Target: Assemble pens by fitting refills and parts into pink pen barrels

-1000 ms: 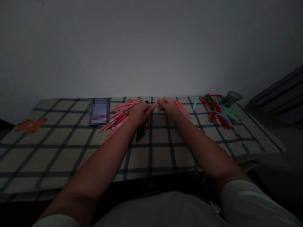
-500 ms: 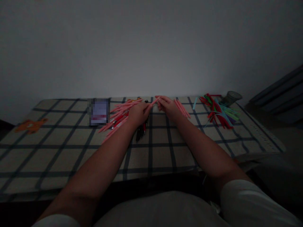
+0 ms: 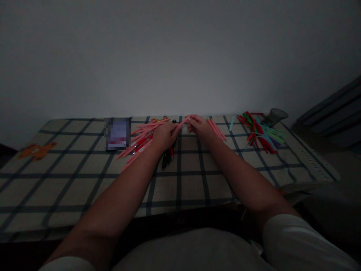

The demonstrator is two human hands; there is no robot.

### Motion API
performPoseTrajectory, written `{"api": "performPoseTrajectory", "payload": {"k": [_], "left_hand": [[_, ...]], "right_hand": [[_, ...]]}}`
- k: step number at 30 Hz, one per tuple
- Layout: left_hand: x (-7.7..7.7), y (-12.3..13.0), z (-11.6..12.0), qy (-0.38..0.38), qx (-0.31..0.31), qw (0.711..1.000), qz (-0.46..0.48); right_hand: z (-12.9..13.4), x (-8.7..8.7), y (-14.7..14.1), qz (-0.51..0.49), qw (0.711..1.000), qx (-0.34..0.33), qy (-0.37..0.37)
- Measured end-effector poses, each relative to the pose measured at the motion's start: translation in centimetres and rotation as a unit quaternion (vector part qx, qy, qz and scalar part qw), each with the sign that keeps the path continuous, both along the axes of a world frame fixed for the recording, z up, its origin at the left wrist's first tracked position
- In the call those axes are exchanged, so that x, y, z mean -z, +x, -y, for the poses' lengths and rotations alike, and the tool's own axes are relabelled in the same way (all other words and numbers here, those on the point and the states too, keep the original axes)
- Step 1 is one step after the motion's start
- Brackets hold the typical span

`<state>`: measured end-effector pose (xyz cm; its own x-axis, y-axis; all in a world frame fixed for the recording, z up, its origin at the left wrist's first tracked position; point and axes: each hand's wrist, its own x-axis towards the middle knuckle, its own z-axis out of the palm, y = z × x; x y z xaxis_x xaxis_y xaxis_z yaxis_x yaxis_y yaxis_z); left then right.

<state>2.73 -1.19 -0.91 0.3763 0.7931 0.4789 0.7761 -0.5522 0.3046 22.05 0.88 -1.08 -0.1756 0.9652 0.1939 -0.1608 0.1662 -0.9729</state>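
Note:
My left hand [image 3: 164,134] is closed around the lower end of a slim pink stick [image 3: 183,121] that looks like a pencil. At its upper end, the fingers of my right hand [image 3: 199,126] pinch the same stick. Under and left of my left hand spreads a loose pile of pink pencils [image 3: 143,130], with a few red pens [image 3: 138,144] among them. Black pens [image 3: 165,161] lie partly hidden beneath that hand. Just right of my right hand is a small, neat row of pink pencils [image 3: 216,130].
A phone-like device [image 3: 119,133], blurred out, lies left of the pile. An orange bear-shaped piece [image 3: 37,151] is at far left. On the right are colourful strips [image 3: 261,133] and a glass [image 3: 275,116]. A checked cloth [image 3: 191,184] covers the table against the wall [image 3: 180,56].
Both hands stay in nearly the same place, still on the pink pencil. The right fingers have shifted very slightly at its upper end.

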Motion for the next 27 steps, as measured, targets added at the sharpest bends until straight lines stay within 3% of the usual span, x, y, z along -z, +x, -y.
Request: {"api": "performPoseTrajectory", "payload": {"k": [10, 19, 27], "left_hand": [[-0.12, 0.14, 0.02, -0.013, 0.012, 1.000, -0.022], [0.30, -0.02, -0.19, 0.004, 0.013, 1.000, -0.020], [0.13, 0.03, -0.11, 0.005, 0.008, 1.000, -0.028]], "right_hand": [[0.14, 0.18, -0.02, -0.015, 0.999, -0.033, 0.020], [-0.26, 0.31, 0.41, 0.006, 1.000, -0.020, 0.002], [-0.24, 0.29, 0.43, 0.021, 0.999, -0.012, 0.030]]}}
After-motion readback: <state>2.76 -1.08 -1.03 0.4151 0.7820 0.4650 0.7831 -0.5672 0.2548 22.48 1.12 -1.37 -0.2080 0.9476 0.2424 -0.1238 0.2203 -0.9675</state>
